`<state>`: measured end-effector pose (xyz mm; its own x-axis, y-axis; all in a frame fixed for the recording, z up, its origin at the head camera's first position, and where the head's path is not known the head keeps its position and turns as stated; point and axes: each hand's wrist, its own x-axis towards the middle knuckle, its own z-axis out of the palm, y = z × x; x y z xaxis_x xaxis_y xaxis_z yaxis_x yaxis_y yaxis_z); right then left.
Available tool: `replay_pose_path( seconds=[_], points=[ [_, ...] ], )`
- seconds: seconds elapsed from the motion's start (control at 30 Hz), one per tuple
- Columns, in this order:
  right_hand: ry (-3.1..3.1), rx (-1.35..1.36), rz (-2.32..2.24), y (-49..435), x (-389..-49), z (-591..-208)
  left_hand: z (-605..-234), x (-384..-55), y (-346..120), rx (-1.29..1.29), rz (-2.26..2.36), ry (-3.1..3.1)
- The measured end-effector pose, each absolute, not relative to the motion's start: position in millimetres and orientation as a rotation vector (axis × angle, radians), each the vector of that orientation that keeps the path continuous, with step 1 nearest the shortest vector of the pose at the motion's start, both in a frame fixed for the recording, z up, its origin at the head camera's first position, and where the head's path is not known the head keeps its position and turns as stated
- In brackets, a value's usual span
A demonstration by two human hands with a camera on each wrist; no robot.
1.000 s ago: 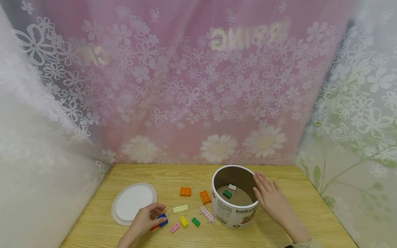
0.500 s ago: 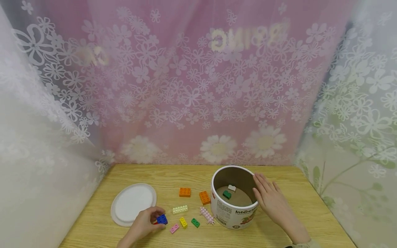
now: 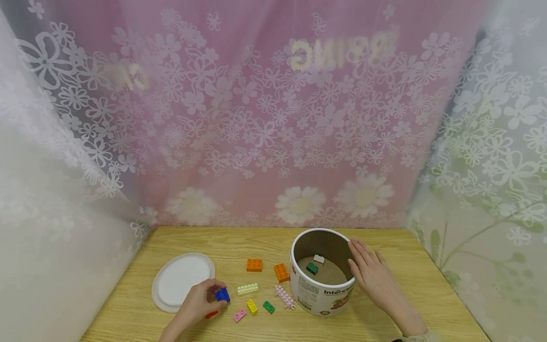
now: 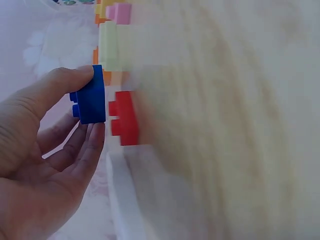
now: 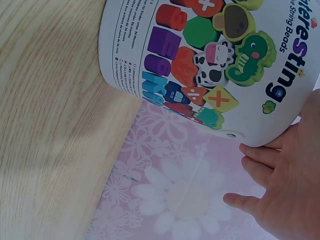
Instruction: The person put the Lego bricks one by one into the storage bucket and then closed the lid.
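My left hand (image 3: 197,304) pinches a blue toy brick (image 3: 222,294) between thumb and fingertips. In the left wrist view the blue brick (image 4: 92,97) is held on edge, its studs toward the palm. Beside it a red brick (image 4: 125,118) lies on the table, mostly covered by the hand in the head view. My right hand (image 3: 376,273) rests with straight fingers on the right rim of a round white tub (image 3: 326,299). Inside the tub lie a dark green brick (image 3: 312,268) and a white brick (image 3: 319,259). Printed toy pictures cover the tub's side in the right wrist view.
A white oval lid (image 3: 183,280) lies left. Between it and the tub are two orange bricks (image 3: 254,265), a pale yellow brick (image 3: 248,288), a pink studded strip (image 3: 284,297), and small yellow (image 3: 252,307), green (image 3: 268,307) and pink bricks (image 3: 240,315). A flowered curtain (image 3: 273,142) hangs behind.
My left hand has closed its fingers on the blue brick and lifted it slightly, away from the red brick. The right hand and tub have hardly moved.
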<state>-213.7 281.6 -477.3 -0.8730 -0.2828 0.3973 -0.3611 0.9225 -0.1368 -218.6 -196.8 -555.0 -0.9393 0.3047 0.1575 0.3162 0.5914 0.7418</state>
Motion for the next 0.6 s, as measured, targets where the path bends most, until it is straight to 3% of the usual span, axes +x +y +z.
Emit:
replay_pose_path(
  seconds=[0.6],
  points=[
    [-2.713,0.465,0.282,281,-213,-477,-510,-246,-179,-0.617,-1.290,-2.734]
  ],
)
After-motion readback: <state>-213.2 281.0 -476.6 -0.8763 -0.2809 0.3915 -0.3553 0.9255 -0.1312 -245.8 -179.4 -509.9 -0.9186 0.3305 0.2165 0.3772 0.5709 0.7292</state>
